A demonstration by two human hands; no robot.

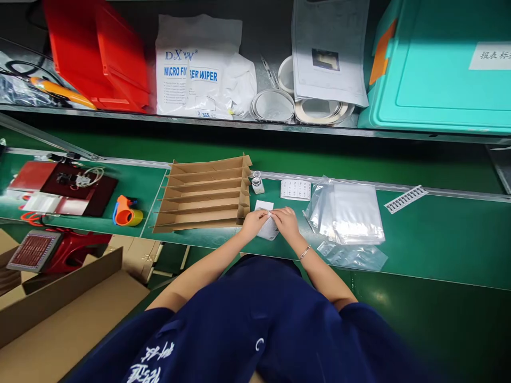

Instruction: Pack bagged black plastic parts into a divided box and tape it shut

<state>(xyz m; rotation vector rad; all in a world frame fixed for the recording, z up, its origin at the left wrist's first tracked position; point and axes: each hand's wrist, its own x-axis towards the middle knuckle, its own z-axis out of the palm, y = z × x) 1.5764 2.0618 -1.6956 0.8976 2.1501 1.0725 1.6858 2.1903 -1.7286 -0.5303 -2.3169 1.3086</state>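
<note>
At the front edge of the green bench, my left hand (254, 222) and my right hand (286, 219) meet with fingertips pinched together. Between them lies a small white packet (268, 230), partly covered by my fingers; a white paper piece (264, 205) shows just beyond it. Whatever the fingertips pinch is too small to make out. Left of my hands stands a cardboard divider grid (205, 194). A small glass bottle (257, 183) and a sheet of printed labels (295, 189) sit behind them. To the right is a stack of clear plastic bags (353, 213).
A label strip (406, 199) lies far right. An orange tape dispenser (126, 211) and a dark red board (85, 194) are at left. The shelf above holds red bins (96, 53), wiper bags (187, 69), tape rolls (273, 105) and a teal box (443, 80). A cardboard box (80, 314) stands lower left.
</note>
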